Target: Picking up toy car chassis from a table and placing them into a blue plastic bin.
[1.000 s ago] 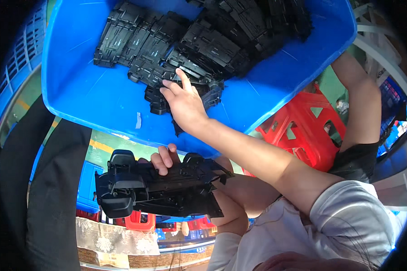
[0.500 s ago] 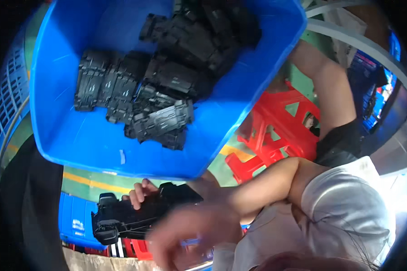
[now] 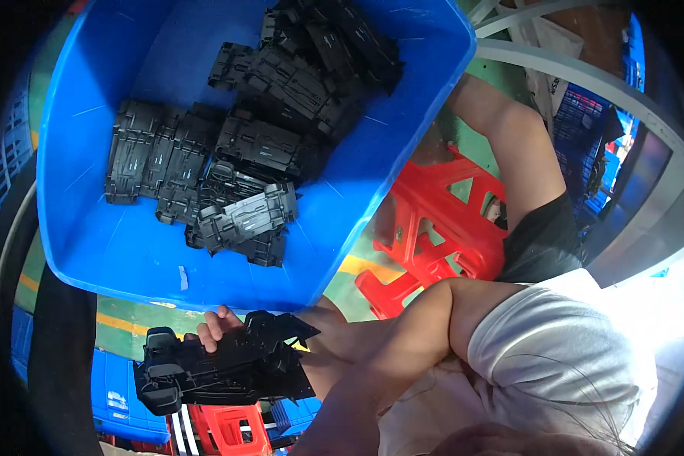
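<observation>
My left hand (image 3: 216, 328) holds a long black moulded plastic part (image 3: 235, 372), which looks like a toy vehicle chassis. Its fingers curl over the part's far edge, while the palm is hidden behind it. Of my right arm, the bent elbow and forearm (image 3: 357, 399) show, running off the lower edge; the hand itself is outside the picture. Just beyond the held part stands a large blue plastic bin (image 3: 76, 159). Inside it lie several similar black plastic parts (image 3: 262, 144), some in a row, others heaped at odd angles.
A red plastic stool (image 3: 448, 220) is right of the bin, beside a bare leg (image 3: 520, 144). A pale curved frame (image 3: 585, 72) arches at upper right. Lower left are a blue box (image 3: 129, 387) and another red plastic piece (image 3: 235, 429). A dark upright shape (image 3: 61, 342) fills the left side.
My right hand, blurred in front of the black part before, has dropped out of the lower edge. The left hand still holds the part. The whole view has shifted slightly.
</observation>
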The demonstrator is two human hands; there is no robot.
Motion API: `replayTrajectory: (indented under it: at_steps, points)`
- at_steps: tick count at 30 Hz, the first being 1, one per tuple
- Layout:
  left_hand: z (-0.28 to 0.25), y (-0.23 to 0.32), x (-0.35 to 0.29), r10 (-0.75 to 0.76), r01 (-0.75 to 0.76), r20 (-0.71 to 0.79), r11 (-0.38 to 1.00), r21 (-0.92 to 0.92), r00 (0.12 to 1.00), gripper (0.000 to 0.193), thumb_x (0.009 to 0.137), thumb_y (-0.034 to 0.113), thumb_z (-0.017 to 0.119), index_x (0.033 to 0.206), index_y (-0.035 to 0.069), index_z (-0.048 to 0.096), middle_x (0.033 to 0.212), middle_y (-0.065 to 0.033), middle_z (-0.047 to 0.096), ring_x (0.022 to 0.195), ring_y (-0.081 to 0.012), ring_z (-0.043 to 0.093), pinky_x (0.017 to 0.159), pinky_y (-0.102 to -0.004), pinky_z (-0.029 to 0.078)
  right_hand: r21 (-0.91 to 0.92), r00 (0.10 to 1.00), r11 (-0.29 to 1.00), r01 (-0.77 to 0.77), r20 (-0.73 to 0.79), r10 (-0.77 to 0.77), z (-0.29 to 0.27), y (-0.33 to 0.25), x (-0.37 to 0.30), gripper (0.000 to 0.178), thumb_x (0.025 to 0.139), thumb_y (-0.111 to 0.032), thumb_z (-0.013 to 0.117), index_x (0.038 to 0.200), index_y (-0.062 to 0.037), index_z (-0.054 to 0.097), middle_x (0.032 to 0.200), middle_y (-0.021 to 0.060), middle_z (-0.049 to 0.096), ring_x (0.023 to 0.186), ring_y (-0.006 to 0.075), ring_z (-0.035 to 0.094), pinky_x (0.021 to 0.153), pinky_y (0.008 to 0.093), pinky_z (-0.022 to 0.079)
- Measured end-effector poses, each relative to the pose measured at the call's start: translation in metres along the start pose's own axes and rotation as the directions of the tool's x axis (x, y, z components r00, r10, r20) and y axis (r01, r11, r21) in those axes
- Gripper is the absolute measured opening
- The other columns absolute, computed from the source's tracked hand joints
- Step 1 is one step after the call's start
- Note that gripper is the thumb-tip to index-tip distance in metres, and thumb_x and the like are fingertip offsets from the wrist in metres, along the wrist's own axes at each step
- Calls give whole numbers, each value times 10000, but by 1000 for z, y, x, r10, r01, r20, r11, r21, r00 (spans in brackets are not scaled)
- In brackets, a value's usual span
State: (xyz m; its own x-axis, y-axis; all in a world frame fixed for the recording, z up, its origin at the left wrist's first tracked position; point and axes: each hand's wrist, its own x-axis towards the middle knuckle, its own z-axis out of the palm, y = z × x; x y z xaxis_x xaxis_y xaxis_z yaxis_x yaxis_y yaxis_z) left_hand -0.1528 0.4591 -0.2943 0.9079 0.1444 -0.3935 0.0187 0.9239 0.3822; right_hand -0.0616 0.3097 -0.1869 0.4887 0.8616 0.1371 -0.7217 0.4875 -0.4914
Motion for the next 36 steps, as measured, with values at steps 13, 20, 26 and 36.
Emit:
replayTrajectory:
  at_steps: [13,20,26,36]
  points:
    - [-6,2,2,-108,109,-28,994,12,994,167,805,112,417,644,79,444,647,-25,387,682,-149,391,823,-299,295,43,992,996,78,93,-81,22,21,13,215,723,-155,534,866,-8,468,810,102,503,793,182,471,700,322,357]
    - [-40,9,4,-153,157,71,986,-64,986,141,791,134,424,676,57,447,691,-41,404,746,-177,401,866,-337,266,85,983,990,109,142,-120,24,27,16,245,736,-185,532,883,-2,463,836,113,501,816,199,469,719,337,348]
    - [-67,21,-4,-154,172,141,977,-123,978,139,780,153,430,704,39,449,728,-55,419,801,-202,410,903,-370,240,142,970,984,109,201,-137,14,13,6,271,747,-211,530,897,3,457,858,122,500,837,213,467,735,349,341]
    - [-19,-8,-5,94,-63,150,979,-196,984,122,767,132,464,781,12,484,770,-56,417,810,-211,384,902,-400,241,-331,423,-263,-906,-715,-557,-197,0,-101,530,649,-214,605,1085,-34,363,1024,177,406,860,330,478,722,365,413]
